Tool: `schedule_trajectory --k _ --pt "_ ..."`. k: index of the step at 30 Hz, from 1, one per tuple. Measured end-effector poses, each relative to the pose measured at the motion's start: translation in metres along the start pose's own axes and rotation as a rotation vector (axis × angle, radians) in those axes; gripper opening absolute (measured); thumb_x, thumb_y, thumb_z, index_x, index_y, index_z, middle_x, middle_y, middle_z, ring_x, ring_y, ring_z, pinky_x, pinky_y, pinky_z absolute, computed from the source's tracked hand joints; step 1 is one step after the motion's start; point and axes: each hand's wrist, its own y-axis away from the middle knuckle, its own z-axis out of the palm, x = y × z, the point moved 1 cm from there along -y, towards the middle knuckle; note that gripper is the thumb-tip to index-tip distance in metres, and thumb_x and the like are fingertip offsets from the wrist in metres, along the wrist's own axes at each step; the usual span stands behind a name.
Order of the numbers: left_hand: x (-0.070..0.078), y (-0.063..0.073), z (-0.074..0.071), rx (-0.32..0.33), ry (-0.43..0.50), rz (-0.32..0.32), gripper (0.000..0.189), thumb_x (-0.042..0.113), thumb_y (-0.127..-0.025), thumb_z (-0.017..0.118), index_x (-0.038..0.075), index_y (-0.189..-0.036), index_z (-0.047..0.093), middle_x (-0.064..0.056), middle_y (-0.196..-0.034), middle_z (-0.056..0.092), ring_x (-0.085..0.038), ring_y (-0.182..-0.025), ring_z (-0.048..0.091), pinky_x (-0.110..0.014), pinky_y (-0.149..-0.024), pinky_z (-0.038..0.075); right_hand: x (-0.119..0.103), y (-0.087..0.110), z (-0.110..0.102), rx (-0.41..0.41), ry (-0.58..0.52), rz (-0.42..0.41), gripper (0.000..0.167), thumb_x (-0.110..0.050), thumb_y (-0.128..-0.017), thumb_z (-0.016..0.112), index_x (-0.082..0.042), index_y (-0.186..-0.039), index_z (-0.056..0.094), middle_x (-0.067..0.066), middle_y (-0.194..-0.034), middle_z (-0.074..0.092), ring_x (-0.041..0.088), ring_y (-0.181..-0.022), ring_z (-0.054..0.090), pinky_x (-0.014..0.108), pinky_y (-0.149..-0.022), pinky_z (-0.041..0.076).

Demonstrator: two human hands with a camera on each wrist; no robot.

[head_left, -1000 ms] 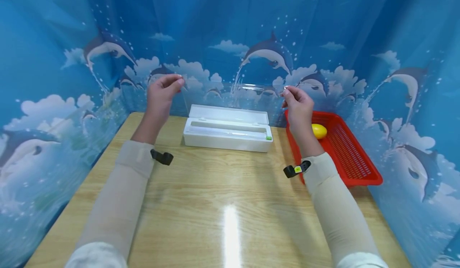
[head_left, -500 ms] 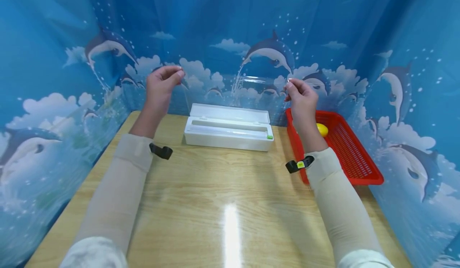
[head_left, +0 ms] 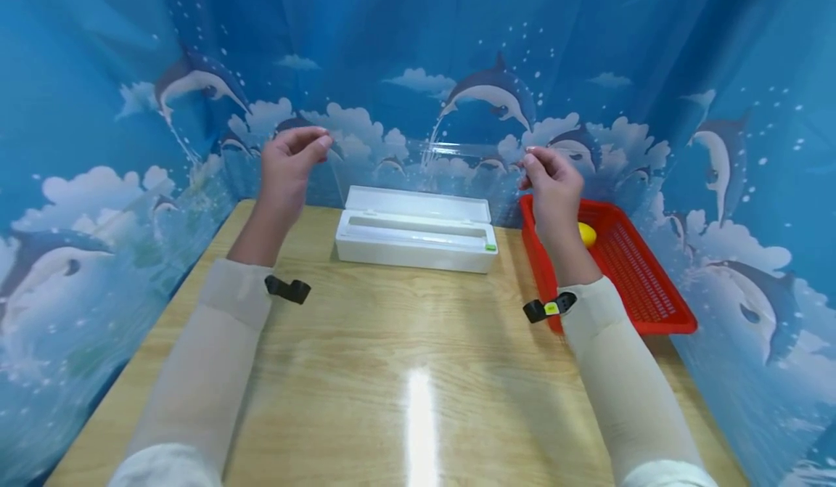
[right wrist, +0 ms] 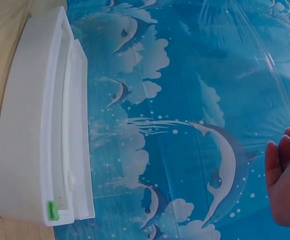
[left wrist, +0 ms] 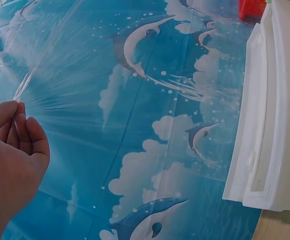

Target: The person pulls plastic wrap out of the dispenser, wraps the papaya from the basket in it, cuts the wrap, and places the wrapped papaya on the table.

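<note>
Clear plastic wrap (head_left: pixel 451 150) is stretched between my two raised hands, rising from the white wrap dispenser box (head_left: pixel 416 256). My left hand (head_left: pixel 287 164) pinches one corner between thumb and fingers; creases fan out from that pinch in the left wrist view. Opposite it, my right hand (head_left: pixel 555 186) pinches the other corner, and the right wrist view shows the sheet (right wrist: pixel 272 65) drawn taut toward the fingers. The box's lid (head_left: pixel 418 202) is tipped back. A small green piece (head_left: pixel 490 248) sits at the box's right end.
A red plastic basket (head_left: pixel 679 320) stands at the right of the wooden table (head_left: pixel 366 349), partly behind my right forearm. Inside it lies a yellow, rounded object (head_left: pixel 587 235), partly hidden. Blue dolphin-print curtains (head_left: pixel 379 22) surround the table at the back and sides.
Both hands rose with the wrap, then dipped slightly. My right hand has shifted a little to the right and my left hand slightly to the left. The box has stayed in place.
</note>
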Motion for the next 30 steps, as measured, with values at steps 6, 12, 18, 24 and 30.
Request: schedule_trajectory --k 6,12,18,24,30 --pt "0.001 0.022 -0.004 -0.017 -0.024 0.024 0.033 0.036 -0.092 0.073 0.012 -0.115 0.072 -0.001 -0.118 0.066 -0.018 -0.105 0.059 -0.028 -0.095 0.05 -0.004 0.022 -0.008 -0.001 -0.003 0.024 0.033 -0.032 -0.094 0.071 -0.014 -0.122 0.07 0.006 -0.113 0.068 0.018 -0.094 0.061 0.022 -0.084 0.056" --pt "-0.001 0.044 -0.011 -0.016 -0.022 0.012 0.035 0.035 -0.091 0.074 0.011 -0.116 0.072 -0.002 -0.115 0.067 -0.018 -0.102 0.06 -0.025 -0.092 0.051 -0.009 0.047 -0.015 -0.018 -0.018 0.004 0.029 -0.027 -0.096 0.069 -0.01 -0.12 0.07 0.009 -0.106 0.068 0.021 -0.084 0.06 0.023 -0.079 0.057" --pt "-0.002 0.07 -0.02 -0.03 -0.011 0.002 0.041 0.035 -0.092 0.074 0.005 -0.119 0.07 -0.003 -0.113 0.068 -0.019 -0.102 0.06 -0.019 -0.086 0.053 -0.011 0.068 -0.017 -0.028 -0.065 -0.019 0.026 -0.02 -0.097 0.069 -0.002 -0.116 0.07 0.008 -0.102 0.07 0.02 -0.079 0.06 0.022 -0.075 0.057" --pt "-0.004 0.095 -0.026 -0.011 -0.069 -0.017 0.039 0.036 -0.093 0.072 0.005 -0.117 0.07 -0.005 -0.109 0.069 -0.017 -0.096 0.061 -0.018 -0.085 0.054 -0.012 0.091 -0.021 -0.037 -0.024 -0.028 0.024 -0.019 -0.098 0.067 -0.002 -0.114 0.07 0.009 -0.101 0.069 0.019 -0.078 0.059 0.022 -0.074 0.056" --pt "-0.006 0.12 -0.032 0.013 -0.112 -0.069 0.037 0.036 -0.094 0.071 0.007 -0.117 0.071 -0.002 -0.104 0.069 -0.016 -0.095 0.061 -0.017 -0.082 0.054 -0.012 0.116 -0.025 -0.024 -0.004 0.017 0.027 -0.019 -0.097 0.068 0.001 -0.115 0.069 0.007 -0.1 0.071 0.022 -0.078 0.059 0.022 -0.072 0.057"
